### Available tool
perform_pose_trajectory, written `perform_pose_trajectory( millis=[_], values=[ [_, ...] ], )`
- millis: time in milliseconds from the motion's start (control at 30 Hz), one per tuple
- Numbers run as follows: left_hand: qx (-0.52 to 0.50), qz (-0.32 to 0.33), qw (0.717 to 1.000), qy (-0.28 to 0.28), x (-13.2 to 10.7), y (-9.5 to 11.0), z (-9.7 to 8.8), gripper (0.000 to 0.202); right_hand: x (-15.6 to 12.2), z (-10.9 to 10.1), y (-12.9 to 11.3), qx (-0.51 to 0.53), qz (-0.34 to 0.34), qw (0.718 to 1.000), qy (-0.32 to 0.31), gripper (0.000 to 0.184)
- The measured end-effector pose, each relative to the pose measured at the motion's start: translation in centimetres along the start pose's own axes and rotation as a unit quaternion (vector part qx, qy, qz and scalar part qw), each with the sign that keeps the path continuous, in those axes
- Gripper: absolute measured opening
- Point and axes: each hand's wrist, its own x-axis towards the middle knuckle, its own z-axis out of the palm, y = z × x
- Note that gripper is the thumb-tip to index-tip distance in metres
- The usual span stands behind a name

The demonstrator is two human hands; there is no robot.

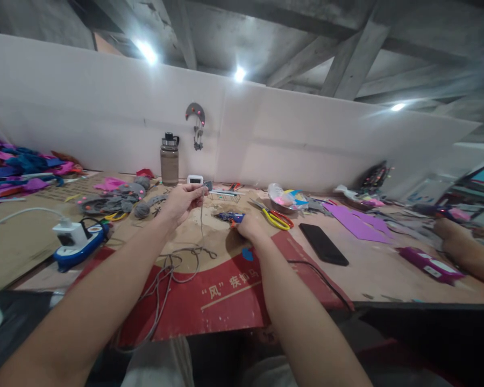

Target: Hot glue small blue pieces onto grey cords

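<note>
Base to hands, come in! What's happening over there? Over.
Left hand pinching small grey piece, grey string dangling below. Right hand at blue tool, grip partly hidden. Possible snag: slack string looping across red cardboard.

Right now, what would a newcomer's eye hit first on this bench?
The bright red printed sheet at the front, with gray cord looped over its left part. Beyond it, the left grip pinches a small gray piece. Then the gray crescent ornament against the white panel, and the colorful scrap heap at far left.
</note>
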Motion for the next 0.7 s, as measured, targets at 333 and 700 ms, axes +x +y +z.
perform_pose_trajectory(
  millis=[333, 700],
  values=[
    [-0.007, 0.015, 0.999, 0.042, 0.5, -0.2, -0.9, 0.027, -0.6, -1.5, -1.0, 0.199, 0.003, 0.976, 0.084, 0.027],
    [0.053, 0.013, 0.994, 0.098, 0.7, -0.4, -1.4, 0.032, -4.7, -2.9, -4.5, 0.418, -0.225, 0.874, 0.101, 0.022]
  ],
)
